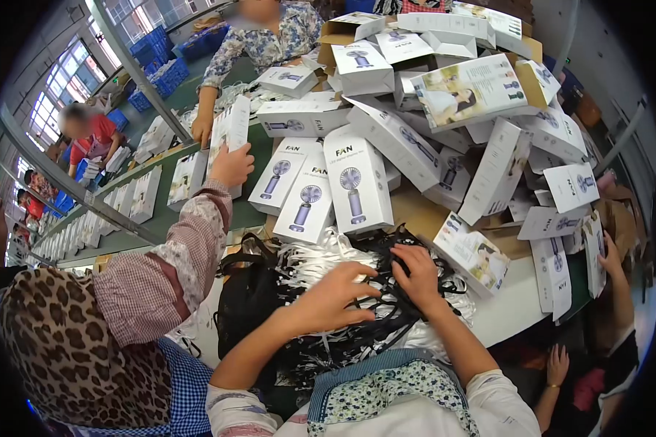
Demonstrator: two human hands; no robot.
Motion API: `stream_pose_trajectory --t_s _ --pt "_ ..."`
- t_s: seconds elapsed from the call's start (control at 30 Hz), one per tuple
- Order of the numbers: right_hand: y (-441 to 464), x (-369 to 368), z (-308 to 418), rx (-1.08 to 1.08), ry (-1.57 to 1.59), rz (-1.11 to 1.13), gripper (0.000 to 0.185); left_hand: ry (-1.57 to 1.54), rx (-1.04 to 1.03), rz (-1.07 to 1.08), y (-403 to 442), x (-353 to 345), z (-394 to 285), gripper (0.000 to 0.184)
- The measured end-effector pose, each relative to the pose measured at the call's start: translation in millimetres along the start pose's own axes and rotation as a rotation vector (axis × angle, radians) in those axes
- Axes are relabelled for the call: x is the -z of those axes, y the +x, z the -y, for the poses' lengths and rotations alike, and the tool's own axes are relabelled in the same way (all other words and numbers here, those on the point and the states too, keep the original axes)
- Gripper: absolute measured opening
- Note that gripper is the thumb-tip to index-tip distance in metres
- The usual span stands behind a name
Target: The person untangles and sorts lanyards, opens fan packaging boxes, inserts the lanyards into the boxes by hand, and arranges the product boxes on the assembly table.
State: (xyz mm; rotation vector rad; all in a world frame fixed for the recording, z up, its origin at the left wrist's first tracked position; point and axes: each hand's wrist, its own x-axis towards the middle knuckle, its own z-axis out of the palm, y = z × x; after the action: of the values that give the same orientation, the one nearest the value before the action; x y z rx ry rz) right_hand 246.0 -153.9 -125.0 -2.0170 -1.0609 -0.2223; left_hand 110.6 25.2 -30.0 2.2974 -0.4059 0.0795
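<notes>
A tangled heap of black straps [397, 309] and white straps [302, 266] lies on the table right before me. My left hand [335, 297] hovers over the left part of the heap, fingers spread, nothing visible in it. My right hand [417, 273] rests on the black straps with its fingers pointing forward and slightly apart; its fingertips touch the straps. Just beyond the heap stand white fan boxes, among them an upright one [357, 182] and a shorter one [305, 207]. Another box [472, 255] lies tilted to the right of my right hand.
A large pile of fan boxes [459, 91] rises at the back. At left, a co-worker in a leopard-print head covering reaches a hand [231, 166] to a box. Another co-worker's hand [612, 256] holds a box at right. A green conveyor [169, 175] carries boxes at left.
</notes>
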Motion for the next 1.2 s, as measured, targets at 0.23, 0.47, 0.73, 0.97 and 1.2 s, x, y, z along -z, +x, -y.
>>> stream_pose_trajectory --t_s 0.23,0.47,0.73,0.97,1.2 --pt "4 20 6 -0.054 0.106 0.051 0.033 0.112 -0.041 -0.068 -1 -26 -13 0.016" --pt "19 56 39 -0.119 0.237 0.034 0.031 0.319 0.048 -0.150 -4 -22 -18 0.023" --pt "16 67 46 -0.144 0.526 0.181 0.057 -0.191 0.062 -0.212 -9 2 -34 0.017" --pt "4 34 124 0.167 0.952 0.807 0.029 -1.554 -0.158 -0.450 -23 44 -102 0.009" --pt "-15 49 176 0.720 0.962 0.890 0.020 -0.575 -0.069 -1.288 -40 68 -82 0.034"
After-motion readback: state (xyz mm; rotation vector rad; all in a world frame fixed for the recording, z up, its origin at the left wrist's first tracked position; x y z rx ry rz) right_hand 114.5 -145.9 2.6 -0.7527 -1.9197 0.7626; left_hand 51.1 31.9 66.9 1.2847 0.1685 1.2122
